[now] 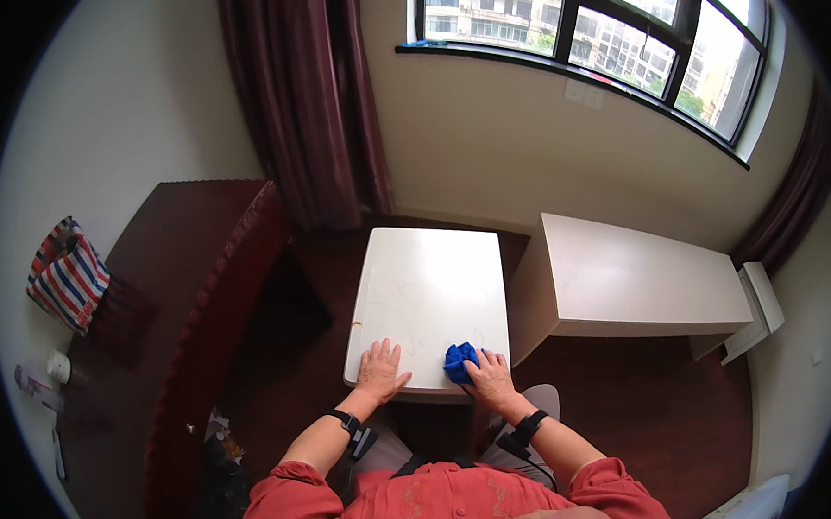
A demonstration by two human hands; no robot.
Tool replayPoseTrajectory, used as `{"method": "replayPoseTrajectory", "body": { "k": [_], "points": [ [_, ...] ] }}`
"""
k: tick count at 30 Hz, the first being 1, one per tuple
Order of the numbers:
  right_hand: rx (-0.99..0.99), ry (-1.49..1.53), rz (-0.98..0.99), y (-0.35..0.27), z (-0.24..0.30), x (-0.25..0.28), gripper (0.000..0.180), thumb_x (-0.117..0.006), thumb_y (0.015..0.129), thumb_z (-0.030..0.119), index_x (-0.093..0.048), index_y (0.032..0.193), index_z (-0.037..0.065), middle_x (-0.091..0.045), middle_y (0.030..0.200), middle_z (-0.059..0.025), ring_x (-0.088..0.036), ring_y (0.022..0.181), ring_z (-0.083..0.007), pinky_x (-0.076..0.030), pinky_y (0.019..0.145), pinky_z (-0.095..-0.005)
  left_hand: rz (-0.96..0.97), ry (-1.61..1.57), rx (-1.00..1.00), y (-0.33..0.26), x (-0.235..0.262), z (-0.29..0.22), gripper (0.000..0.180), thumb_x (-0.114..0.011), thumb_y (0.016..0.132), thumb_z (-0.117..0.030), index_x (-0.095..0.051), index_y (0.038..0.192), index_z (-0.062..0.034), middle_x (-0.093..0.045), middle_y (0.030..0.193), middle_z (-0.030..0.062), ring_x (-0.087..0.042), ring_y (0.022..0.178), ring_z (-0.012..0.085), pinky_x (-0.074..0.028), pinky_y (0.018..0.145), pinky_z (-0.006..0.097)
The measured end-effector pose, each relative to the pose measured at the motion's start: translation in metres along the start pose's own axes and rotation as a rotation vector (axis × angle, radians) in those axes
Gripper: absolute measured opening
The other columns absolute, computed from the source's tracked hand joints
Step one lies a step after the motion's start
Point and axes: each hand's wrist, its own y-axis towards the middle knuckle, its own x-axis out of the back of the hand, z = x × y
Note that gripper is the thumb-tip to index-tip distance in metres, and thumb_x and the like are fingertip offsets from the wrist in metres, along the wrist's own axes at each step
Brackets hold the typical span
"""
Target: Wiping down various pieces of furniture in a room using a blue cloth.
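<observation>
A white table (431, 287) with rounded corners stands right in front of me, with faint marks on its top. On its near left part my left hand (380, 372) lies flat, fingers spread, holding nothing. My right hand (491, 377) grips a crumpled blue cloth (459, 361) near the table's front right corner, pressing it against the top. Part of the cloth is hidden under the fingers. Each wrist wears a black band with a small device.
To the left is a dark red wooden desk (170, 261) bearing a striped bag (70, 279) and a white roll-like item (59, 367). A dark plastic bag (225, 481) sits below it. At right stands a pale desk (639, 278). Behind are a maroon curtain (302, 107) and a window (629, 55).
</observation>
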Motion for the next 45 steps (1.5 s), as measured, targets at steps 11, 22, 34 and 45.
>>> {"method": "replayPoseTrajectory", "body": {
  "k": [11, 22, 34, 45],
  "points": [
    [-0.066, -0.038, 0.051, 0.177, -0.135, -0.038, 0.039, -0.075, 0.072, 0.028, -0.06, 0.104, 0.012, -0.055, 0.121, -0.0165, -0.048, 0.116, -0.0347, -0.037, 0.094, -0.0478, -0.135, -0.101, 0.083, 0.18, 0.024, 0.08, 0.069, -0.06, 0.087, -0.039, -0.035, 0.142, -0.0048, -0.023, 0.15, 0.0233, -0.026, 0.137, 0.0377, -0.026, 0.11, 0.047],
    [-0.036, 0.091, -0.027, 0.262, -0.237, -0.15, 0.049, -0.075, 0.072, 0.019, -0.053, 0.114, 0.011, -0.048, 0.129, -0.0221, -0.045, 0.121, -0.0376, -0.035, 0.101, -0.0498, -0.404, -0.343, 0.517, 0.395, -0.066, 0.108, 0.075, -0.051, 0.091, -0.046, -0.026, 0.145, -0.0012, -0.021, 0.15, 0.0249, -0.025, 0.137, 0.0417, -0.026, 0.11, 0.048],
    [-0.22, -0.048, -0.018, 0.417, -0.257, -0.12, 0.054, -0.077, 0.067, 0.014, -0.054, 0.115, 0.009, -0.049, 0.127, -0.0221, -0.042, 0.124, -0.0386, -0.032, 0.103, -0.0526, -0.306, -0.142, 0.693, 0.44, -0.01, 0.127, 0.071, -0.048, 0.092, -0.046, -0.025, 0.144, -0.0032, -0.043, 0.136, 0.0212, -0.046, 0.121, 0.037, -0.039, 0.098, 0.047],
    [-0.254, 0.535, 0.471, 0.627, -0.244, -0.172, 0.045, -0.065, 0.08, 0.041, -0.062, 0.112, 0.011, -0.069, 0.097, -0.0159, -0.065, 0.095, -0.0319, -0.05, 0.083, -0.0451, -0.306, -0.073, 0.663, 0.485, -0.013, 0.135, 0.072, -0.054, 0.088, -0.039, -0.028, 0.142, -0.0004, -0.045, 0.132, 0.0221, -0.05, 0.114, 0.037, -0.042, 0.092, 0.045]
  ]
}}
